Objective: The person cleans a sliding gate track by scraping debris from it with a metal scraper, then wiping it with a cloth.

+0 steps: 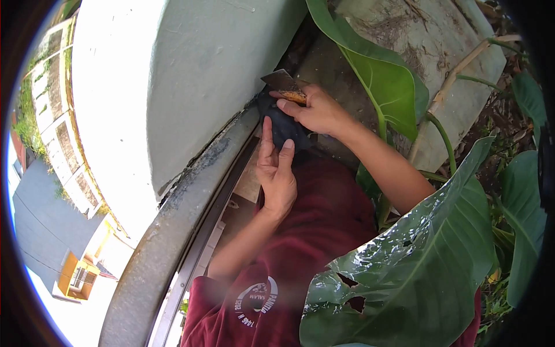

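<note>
Up close, the right hand (317,110) is closed around a putty knife (281,81), whose blade points at the dark, cracked seam (228,130) where the white wall (191,75) meets the grey ledge (167,231). Just nearer, the left hand (277,173) lies with its fingers stretched out flat, its fingertips pressing a dark cloth (284,126) against the ledge's edge; the cloth sits between the two hands, touching both. Room is tight. The wall crowds in from the left, a concrete slab (439,40) closes the far side, and broad green leaves (404,254) press in on the right, one overlapping the maroon shirt (312,231) and the right forearm.
</note>
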The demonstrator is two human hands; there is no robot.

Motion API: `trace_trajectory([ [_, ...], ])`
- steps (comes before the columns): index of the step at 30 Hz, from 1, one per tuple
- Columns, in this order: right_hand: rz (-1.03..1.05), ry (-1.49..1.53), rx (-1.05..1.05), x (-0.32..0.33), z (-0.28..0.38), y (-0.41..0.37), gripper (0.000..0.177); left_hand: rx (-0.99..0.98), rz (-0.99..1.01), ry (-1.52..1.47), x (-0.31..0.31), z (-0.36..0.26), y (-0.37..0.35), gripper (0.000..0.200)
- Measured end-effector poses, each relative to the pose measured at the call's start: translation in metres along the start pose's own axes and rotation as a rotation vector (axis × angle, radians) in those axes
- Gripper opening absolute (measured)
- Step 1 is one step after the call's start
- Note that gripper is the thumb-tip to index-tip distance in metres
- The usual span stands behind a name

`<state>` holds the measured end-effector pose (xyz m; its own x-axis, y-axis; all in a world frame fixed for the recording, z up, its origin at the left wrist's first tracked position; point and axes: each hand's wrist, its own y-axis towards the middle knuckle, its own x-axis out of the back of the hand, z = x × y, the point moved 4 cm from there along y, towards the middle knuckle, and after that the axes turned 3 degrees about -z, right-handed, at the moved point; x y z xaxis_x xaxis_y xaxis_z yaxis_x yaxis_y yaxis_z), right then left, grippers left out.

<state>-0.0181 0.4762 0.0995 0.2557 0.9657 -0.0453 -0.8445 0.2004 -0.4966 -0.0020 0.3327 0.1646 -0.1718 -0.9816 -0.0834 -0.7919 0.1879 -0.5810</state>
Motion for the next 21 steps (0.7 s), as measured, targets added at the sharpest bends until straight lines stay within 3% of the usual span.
trace_trajectory([
  [3, -0.032, 0.257, -0.096, -0.033, -0.024, 0.013, 0.031, -0.002, 0.018, 0.177, -0.002, -0.009, -0.004, 0.063],
  [7, -0.047, 0.232, 0.054, -0.046, -0.014, -0.004, 0.032, -0.134, 0.084, 0.329, 0.011, -0.012, -0.017, 0.062],
  [10, -0.004, 0.314, 0.131, -0.046, -0.003, -0.008, 0.028, -0.095, 0.095, 0.400, 0.014, -0.014, -0.024, 0.061],
  [13, -0.049, 0.166, 0.057, -0.043, -0.008, -0.004, 0.028, -0.119, 0.087, 0.386, 0.010, -0.016, -0.017, 0.060],
  [17, -0.058, 0.276, 0.188, -0.054, -0.005, -0.015, 0.031, -0.189, 0.080, 0.535, 0.024, -0.012, -0.029, 0.059],
  [19, -0.048, 0.257, 0.288, -0.051, 0.013, -0.020, 0.031, -0.210, 0.080, 0.516, 0.026, -0.011, -0.032, 0.059],
  [21, -0.085, 0.208, 0.252, -0.052, 0.003, -0.017, 0.030, -0.218, 0.065, 0.337, 0.020, -0.009, -0.025, 0.059],
])
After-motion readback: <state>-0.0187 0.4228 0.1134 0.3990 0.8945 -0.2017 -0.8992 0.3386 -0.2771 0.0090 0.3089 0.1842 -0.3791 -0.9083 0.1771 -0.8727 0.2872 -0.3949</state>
